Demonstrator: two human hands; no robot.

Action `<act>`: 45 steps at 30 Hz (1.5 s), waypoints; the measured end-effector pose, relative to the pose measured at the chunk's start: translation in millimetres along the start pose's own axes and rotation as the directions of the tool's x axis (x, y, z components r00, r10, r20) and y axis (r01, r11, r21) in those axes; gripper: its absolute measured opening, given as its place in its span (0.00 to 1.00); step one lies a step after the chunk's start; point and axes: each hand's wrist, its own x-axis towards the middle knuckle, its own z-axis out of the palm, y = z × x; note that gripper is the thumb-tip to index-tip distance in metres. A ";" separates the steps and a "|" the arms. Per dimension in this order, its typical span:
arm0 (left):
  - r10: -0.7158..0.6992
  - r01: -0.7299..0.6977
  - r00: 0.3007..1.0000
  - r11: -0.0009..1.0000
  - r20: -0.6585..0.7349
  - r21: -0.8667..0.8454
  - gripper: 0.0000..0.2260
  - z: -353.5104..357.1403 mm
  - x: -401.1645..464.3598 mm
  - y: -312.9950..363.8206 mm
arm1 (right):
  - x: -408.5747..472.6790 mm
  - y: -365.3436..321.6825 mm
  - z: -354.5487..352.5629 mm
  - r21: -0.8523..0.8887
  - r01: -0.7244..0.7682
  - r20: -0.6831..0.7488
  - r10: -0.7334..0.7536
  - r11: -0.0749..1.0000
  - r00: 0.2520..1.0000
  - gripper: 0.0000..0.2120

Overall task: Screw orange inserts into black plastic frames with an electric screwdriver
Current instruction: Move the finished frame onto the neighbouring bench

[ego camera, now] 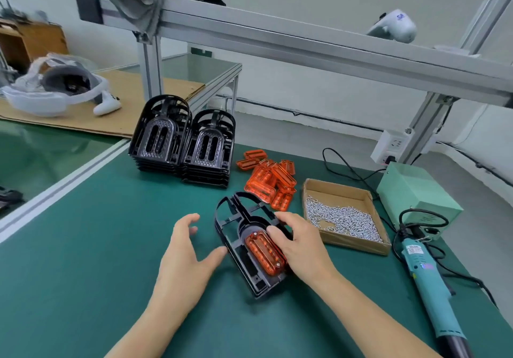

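Lying on the green mat (97, 246) near the middle of the bench, a black frame (244, 246) carries 1 orange insert (265, 255) seated in its recess, with a small silver screw head showing at the insert's far end and another near its close end. The right hand (299, 243) grips the frame along its right edge, fingers curled over the rim and the thumb pressing beside the insert. The left hand (186, 255) sits just left of the frame with fingers spread and relaxed, holding nothing; its thumb tip touches the frame's left wall.

Behind the frame, 2 stacks of black frames (183, 146) stand side by side at the back of the mat. To their right lies a loose pile of orange inserts (270, 181), near the worked frame but apart from it. A shallow cardboard tray (338, 191) just right of the pile holds a heap of silver screws (344, 220). The electric screwdriver (429, 282) lies on the mat at the far right, untouched, its cord running back toward a pale green power box (410, 193) behind the tray.

On the neighbouring bench to the left, a white headset (55, 91) rests on a sheet of cardboard (133, 99). An aluminium rail (305, 41) crosses overhead.
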 end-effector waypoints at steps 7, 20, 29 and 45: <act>-0.091 0.050 0.992 0.911 -0.081 -0.409 0.11 -14.0 8.1 2.2 | 14.2 -45.7 43.4 0.126 0.017 -0.045 -0.012 0.992 0.999 0.16; -0.210 -0.083 0.864 0.837 -0.458 -0.541 0.29 -104.0 29.4 -14.1 | 38.1 -152.6 136.1 0.246 0.246 0.171 -0.292 0.938 0.941 0.24; -0.283 -0.066 0.746 0.870 -0.603 -0.489 0.30 -170.4 37.7 -48.3 | 51.4 -212.7 193.6 0.287 0.371 0.317 -0.453 0.883 0.834 0.22; -0.322 0.269 0.600 0.943 -0.733 -0.194 0.30 -262.2 96.8 -93.6 | 92.1 -295.7 277.4 0.226 0.422 0.455 -0.479 0.878 0.751 0.25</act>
